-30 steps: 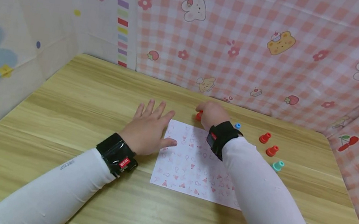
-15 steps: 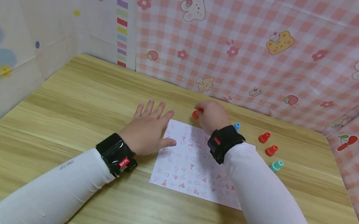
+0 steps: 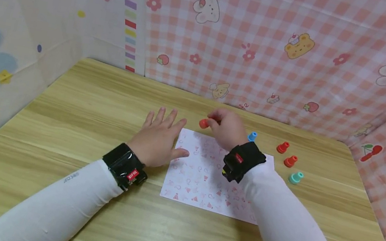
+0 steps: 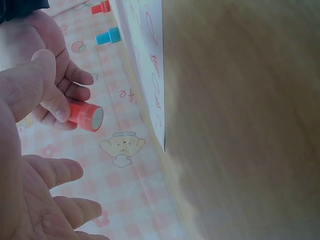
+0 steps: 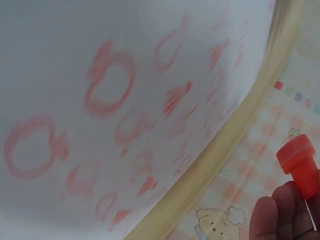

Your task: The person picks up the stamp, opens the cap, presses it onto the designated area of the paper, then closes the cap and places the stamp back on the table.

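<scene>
My right hand (image 3: pixel 229 130) pinches a red toy stamp (image 3: pixel 203 123) by its narrow handle, above the far edge of a white sheet of paper (image 3: pixel 198 177). In the left wrist view the stamp's pale round face (image 4: pixel 97 118) is turned outward, away from the fingers. Red shell-like and ring-shaped prints cover much of the sheet, seen close in the right wrist view. At the paper's left edge my left hand (image 3: pixel 158 140) lies with fingers spread, its thumb over the sheet. The right forearm hides part of the paper's right side.
Beyond the right wrist stands a blue stamp (image 3: pixel 252 136). Two red stamps, one farther back (image 3: pixel 283 147) and one nearer (image 3: pixel 290 161), stand to its right, with a teal stamp (image 3: pixel 296 178) closest. Patterned cloth (image 3: pixel 257 63) walls off the back and sides of the wooden table (image 3: pixel 59 131).
The right hand has turned and brought the red stamp slightly left, from mostly hidden behind the fingers to plainly visible. More of the blue stamp shows. The left hand stays put.
</scene>
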Motion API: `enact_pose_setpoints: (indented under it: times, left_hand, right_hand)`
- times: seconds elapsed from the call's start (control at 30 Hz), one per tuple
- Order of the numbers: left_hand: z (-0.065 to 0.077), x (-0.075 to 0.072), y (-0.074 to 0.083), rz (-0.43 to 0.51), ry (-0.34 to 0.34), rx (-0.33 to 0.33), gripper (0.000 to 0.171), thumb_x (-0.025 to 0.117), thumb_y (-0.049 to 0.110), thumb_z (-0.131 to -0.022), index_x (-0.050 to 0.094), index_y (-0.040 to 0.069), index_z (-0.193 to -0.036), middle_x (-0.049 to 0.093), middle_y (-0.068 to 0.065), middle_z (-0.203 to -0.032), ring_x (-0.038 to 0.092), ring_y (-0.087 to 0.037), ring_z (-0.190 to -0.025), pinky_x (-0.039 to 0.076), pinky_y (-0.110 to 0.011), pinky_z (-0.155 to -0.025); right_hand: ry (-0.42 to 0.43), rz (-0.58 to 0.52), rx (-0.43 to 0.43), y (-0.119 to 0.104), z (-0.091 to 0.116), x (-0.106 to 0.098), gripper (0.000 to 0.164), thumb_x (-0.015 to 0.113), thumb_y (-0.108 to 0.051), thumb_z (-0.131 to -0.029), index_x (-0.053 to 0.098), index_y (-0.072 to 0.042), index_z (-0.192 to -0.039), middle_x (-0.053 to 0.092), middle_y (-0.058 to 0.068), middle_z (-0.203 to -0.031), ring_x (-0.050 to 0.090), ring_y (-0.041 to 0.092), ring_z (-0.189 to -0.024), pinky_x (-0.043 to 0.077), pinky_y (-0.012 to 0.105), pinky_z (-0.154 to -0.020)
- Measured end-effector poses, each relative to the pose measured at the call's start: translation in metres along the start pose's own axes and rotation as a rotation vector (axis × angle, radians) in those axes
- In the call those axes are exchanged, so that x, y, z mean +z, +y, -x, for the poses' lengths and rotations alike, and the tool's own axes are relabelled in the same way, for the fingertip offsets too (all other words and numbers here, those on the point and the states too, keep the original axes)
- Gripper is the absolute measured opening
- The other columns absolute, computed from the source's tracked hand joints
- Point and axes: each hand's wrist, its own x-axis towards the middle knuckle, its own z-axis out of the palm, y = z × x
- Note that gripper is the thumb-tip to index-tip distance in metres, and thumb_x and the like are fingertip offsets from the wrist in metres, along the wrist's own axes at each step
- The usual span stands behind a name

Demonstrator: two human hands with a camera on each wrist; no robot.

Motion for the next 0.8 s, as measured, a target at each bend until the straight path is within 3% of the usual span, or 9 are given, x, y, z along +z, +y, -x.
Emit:
enact_pose_setpoints:
  times: [0.2,0.47,0.8]
  left_hand:
    - [-0.002,-0.001,0.0,0.003,0.017,0.024,0.089,0.039,0.074,-0.084,0.026,0.013,-0.148,0.016,-0.02,-0.152,0.004,-0.042,-0.133,0.006,-0.061,-0.108]
    - [-0.005,-0.003,0.002,0.052,0.081,0.076,0.076,0.054,0.057,-0.088,0.034,0.009,-0.144,0.032,-0.015,-0.147,0.022,-0.036,-0.132,0.015,-0.059,-0.108]
    - [-0.003,-0.007,0.008,0.146,0.149,0.119,0.057,0.059,0.04,-0.091,0.044,0.009,-0.137,0.052,-0.008,-0.133,0.042,-0.02,-0.122,0.029,-0.05,-0.106]
  right_hand:
    - [-0.008,-0.082,-0.005,-0.004,0.01,0.0,0.013,0.06,-0.029,-0.093,0.064,-0.018,-0.098,0.064,0.0,-0.088,0.052,0.017,-0.071,0.047,0.032,-0.06]
    - [-0.003,-0.222,0.019,-0.009,0.024,0.002,0.014,0.062,-0.034,-0.091,0.066,-0.021,-0.093,0.063,0.0,-0.079,0.054,0.017,-0.07,0.047,0.034,-0.06]
    - [-0.017,-0.409,0.023,-0.017,0.04,0.004,0.014,0.063,-0.03,-0.091,0.067,-0.017,-0.094,0.063,0.005,-0.08,0.058,0.019,-0.071,0.052,0.04,-0.069]
